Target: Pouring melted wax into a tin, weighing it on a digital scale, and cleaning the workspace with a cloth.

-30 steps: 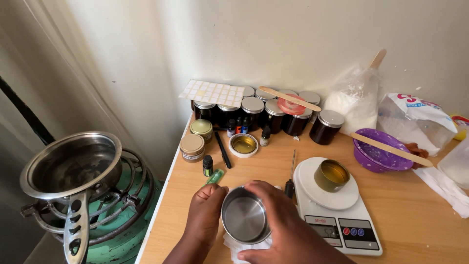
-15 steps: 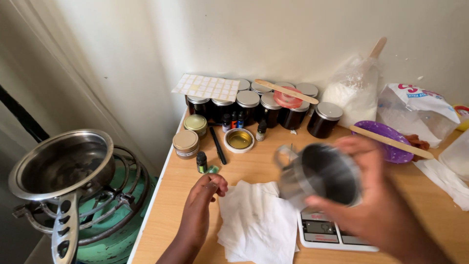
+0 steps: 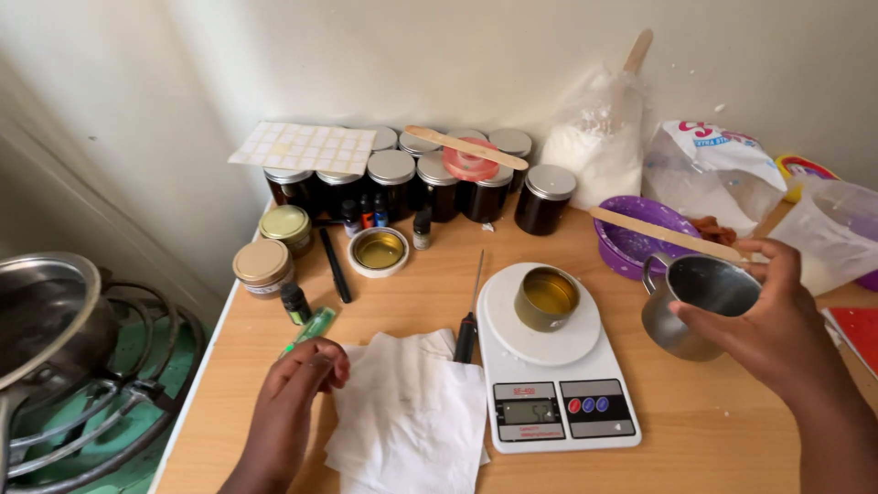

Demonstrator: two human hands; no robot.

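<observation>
Right hand's grip point(image 3: 750, 320) wraps the steel cup point(image 3: 695, 306).

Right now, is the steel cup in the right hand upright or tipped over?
Upright, slightly tilted. The steel cup sits in the right hand with its open mouth facing up, to the right of the scale. Inside looks empty.
</observation>
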